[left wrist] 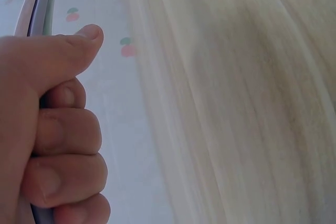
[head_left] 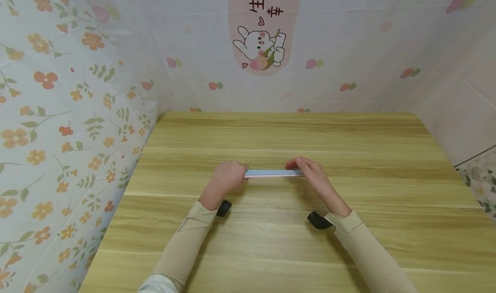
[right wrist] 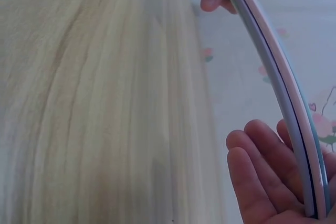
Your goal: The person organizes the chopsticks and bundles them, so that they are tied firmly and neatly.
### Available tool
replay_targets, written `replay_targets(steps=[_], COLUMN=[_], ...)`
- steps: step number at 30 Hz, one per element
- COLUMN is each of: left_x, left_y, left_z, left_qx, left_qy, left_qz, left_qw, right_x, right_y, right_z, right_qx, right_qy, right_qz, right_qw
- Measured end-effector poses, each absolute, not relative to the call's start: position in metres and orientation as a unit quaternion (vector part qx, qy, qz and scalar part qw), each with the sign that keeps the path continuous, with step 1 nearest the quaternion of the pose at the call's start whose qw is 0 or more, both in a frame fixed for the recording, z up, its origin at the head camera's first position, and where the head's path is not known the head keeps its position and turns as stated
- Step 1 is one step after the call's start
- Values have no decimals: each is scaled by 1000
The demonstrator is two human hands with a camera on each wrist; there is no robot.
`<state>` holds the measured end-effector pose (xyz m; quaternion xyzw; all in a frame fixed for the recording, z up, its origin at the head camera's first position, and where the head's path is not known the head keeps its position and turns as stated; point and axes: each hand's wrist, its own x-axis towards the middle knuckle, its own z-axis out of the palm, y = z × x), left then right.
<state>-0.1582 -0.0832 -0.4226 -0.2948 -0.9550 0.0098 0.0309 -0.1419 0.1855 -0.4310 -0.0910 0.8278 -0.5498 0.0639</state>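
A bundle of long, thin pastel sticks, side by side in pink, lavender and blue, spans level between the two hands above the table. My left hand grips the bundle's left end; in the left wrist view its fingers are curled round the sticks, with the thumb lying across them. The other end rests against the palm of my right hand. In the right wrist view, the right fingers are extended beside the sticks, not wrapped round them. Both ends of the bundle are hidden by the hands.
Below the hands lies a wood-grain table. A white cloth printed with a rabbit hangs behind its far edge, and a flowered cloth is on the left. Black wrist mounts jut inward from beige sleeves.
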Motion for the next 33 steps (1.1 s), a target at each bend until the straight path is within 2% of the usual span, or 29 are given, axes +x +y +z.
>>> replay_targets(steps=[10,22,28,33], left_x=[-155,-159,-161,-161], left_y=[-83,-83,-81,-81], left_z=[-426,-424,-427,-427], left_qx=[-295,-290,-292,-284], left_qy=[-955,-956,-955,-958], left_qz=[1,6,11,11], left_qw=[30,37,60,43], right_x=[-141,-147,-148,-147], right_y=[195,199,193,189], right_z=[-433,-431,-435,-436], right_qx=[-117,-70,-80,-89], right_qy=[798,774,780,786], right_qz=[-587,-619,-612,-607], right_qw=[71,114,101,79])
